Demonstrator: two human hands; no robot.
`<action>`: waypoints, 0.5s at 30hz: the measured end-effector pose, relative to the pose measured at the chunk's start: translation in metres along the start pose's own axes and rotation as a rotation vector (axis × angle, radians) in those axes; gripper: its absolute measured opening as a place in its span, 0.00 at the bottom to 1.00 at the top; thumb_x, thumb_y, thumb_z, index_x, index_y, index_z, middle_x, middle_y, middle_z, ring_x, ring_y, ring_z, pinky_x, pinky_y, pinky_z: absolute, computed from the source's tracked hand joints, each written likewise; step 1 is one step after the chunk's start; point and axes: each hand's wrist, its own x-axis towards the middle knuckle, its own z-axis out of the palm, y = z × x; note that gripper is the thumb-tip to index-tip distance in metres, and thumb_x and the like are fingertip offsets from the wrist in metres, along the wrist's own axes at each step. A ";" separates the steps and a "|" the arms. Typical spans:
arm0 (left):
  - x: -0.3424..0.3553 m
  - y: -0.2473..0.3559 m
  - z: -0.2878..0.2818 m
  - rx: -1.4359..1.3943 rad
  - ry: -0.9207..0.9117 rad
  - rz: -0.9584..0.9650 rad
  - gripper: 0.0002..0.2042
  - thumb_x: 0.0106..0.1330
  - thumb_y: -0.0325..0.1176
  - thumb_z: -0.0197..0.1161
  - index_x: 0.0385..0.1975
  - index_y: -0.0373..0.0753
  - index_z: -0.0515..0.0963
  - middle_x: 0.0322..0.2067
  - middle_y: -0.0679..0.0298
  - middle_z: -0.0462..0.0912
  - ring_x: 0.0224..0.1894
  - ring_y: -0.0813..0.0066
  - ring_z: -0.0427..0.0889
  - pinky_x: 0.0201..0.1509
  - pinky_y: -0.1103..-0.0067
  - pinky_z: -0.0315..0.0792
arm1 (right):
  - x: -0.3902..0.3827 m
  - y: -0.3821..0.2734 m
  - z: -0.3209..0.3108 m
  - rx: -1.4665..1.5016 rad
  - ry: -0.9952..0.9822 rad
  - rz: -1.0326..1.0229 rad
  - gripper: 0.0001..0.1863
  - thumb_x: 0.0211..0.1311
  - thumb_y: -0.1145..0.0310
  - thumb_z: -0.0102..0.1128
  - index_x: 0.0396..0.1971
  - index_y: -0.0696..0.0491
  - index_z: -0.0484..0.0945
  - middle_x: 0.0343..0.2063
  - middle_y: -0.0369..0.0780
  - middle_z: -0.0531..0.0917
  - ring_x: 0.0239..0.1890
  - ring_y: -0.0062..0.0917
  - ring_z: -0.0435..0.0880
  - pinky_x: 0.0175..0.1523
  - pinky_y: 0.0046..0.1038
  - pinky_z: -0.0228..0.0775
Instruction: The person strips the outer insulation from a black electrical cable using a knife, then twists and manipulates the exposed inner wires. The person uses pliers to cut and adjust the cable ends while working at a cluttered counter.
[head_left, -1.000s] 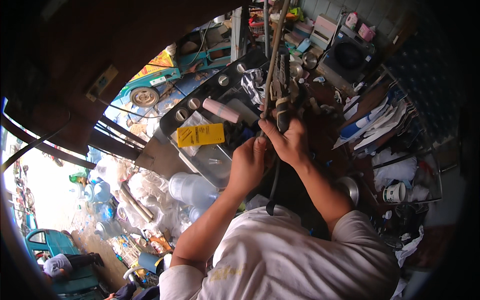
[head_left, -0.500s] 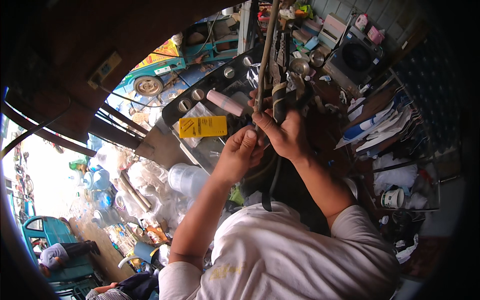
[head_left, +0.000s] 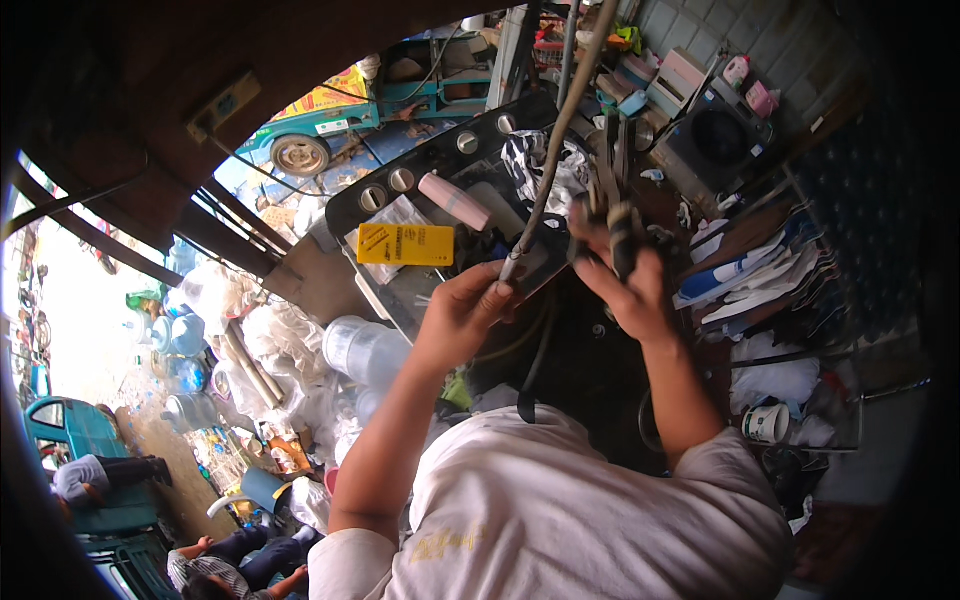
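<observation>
My left hand [head_left: 470, 308] pinches the end of a long greyish-brown hose [head_left: 556, 150]. The hose slants up and away to the top edge, and a pale section shows by my fingertips. To its right, my right hand [head_left: 640, 295] is closed around a plier-like tool [head_left: 612, 185] with dark grips. Motion blurs that hand and tool, so the jaws are not clear. The tool is apart from the hose. Beyond my hands lies a black panel with round knobs [head_left: 468, 143]. On it rest a yellow box [head_left: 405, 245], a pink cylinder [head_left: 455, 201] and a crumpled striped plastic bag [head_left: 560, 175].
Large clear plastic bottles [head_left: 365, 352] and plastic bags lie to my left. A front-loading machine [head_left: 718, 135] stands far right, above stacked flat boards [head_left: 745, 265] and a white bucket [head_left: 766, 424]. A teal cart [head_left: 400, 112] is at the back. Two people sit at lower left.
My right hand has moved right with the tool, away from the hose and my left hand. The left hand keeps the hose end, which now shows more plainly.
</observation>
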 end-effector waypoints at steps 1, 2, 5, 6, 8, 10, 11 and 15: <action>-0.004 0.001 -0.002 0.031 0.040 -0.008 0.14 0.70 0.34 0.57 0.48 0.32 0.75 0.32 0.67 0.79 0.31 0.82 0.75 0.37 0.82 0.71 | -0.016 -0.001 -0.013 -0.170 -0.031 0.083 0.15 0.57 0.77 0.59 0.45 0.62 0.76 0.54 0.44 0.76 0.53 0.27 0.75 0.59 0.28 0.64; -0.006 0.000 -0.005 0.134 0.088 0.000 0.11 0.67 0.30 0.60 0.46 0.33 0.76 0.29 0.63 0.80 0.28 0.76 0.76 0.35 0.81 0.72 | -0.032 0.004 -0.019 -0.192 -0.050 0.120 0.15 0.55 0.78 0.58 0.45 0.61 0.76 0.55 0.44 0.73 0.56 0.31 0.74 0.61 0.31 0.63; -0.010 0.002 0.000 0.585 0.195 0.161 0.10 0.62 0.26 0.62 0.43 0.33 0.77 0.29 0.55 0.81 0.27 0.62 0.80 0.34 0.77 0.74 | -0.069 0.005 -0.028 -0.799 -0.214 0.021 0.18 0.45 0.80 0.58 0.40 0.57 0.78 0.54 0.45 0.70 0.58 0.38 0.69 0.59 0.34 0.63; -0.010 0.000 0.003 0.615 0.231 0.223 0.10 0.61 0.24 0.62 0.42 0.34 0.77 0.27 0.57 0.80 0.26 0.64 0.80 0.33 0.77 0.73 | -0.071 -0.003 -0.023 -0.877 -0.207 -0.008 0.19 0.43 0.80 0.58 0.41 0.56 0.78 0.53 0.45 0.70 0.55 0.39 0.70 0.57 0.34 0.64; -0.010 -0.005 0.009 0.671 0.305 0.346 0.10 0.60 0.22 0.61 0.41 0.35 0.78 0.24 0.59 0.79 0.24 0.69 0.79 0.31 0.78 0.72 | -0.073 -0.016 -0.016 -0.986 -0.214 -0.016 0.22 0.40 0.81 0.57 0.42 0.56 0.78 0.52 0.46 0.69 0.45 0.37 0.71 0.50 0.34 0.65; -0.011 -0.003 0.014 0.651 0.300 0.327 0.10 0.59 0.22 0.61 0.41 0.35 0.78 0.25 0.58 0.80 0.26 0.66 0.81 0.32 0.77 0.73 | -0.075 -0.010 -0.016 -0.849 -0.138 0.021 0.23 0.39 0.82 0.56 0.43 0.57 0.78 0.53 0.46 0.68 0.42 0.36 0.71 0.49 0.33 0.66; -0.012 -0.002 0.016 0.642 0.299 0.316 0.10 0.59 0.22 0.61 0.41 0.35 0.78 0.26 0.57 0.80 0.27 0.64 0.81 0.32 0.77 0.73 | -0.076 -0.009 -0.017 -0.780 -0.100 0.037 0.24 0.39 0.83 0.55 0.44 0.57 0.77 0.53 0.46 0.68 0.40 0.35 0.71 0.48 0.32 0.66; -0.013 -0.002 0.018 0.710 0.297 0.385 0.12 0.57 0.22 0.64 0.41 0.35 0.76 0.29 0.53 0.80 0.28 0.51 0.81 0.30 0.70 0.74 | -0.070 -0.026 -0.017 -0.837 -0.210 0.052 0.31 0.39 0.85 0.57 0.52 0.53 0.75 0.59 0.49 0.62 0.42 0.35 0.73 0.51 0.33 0.69</action>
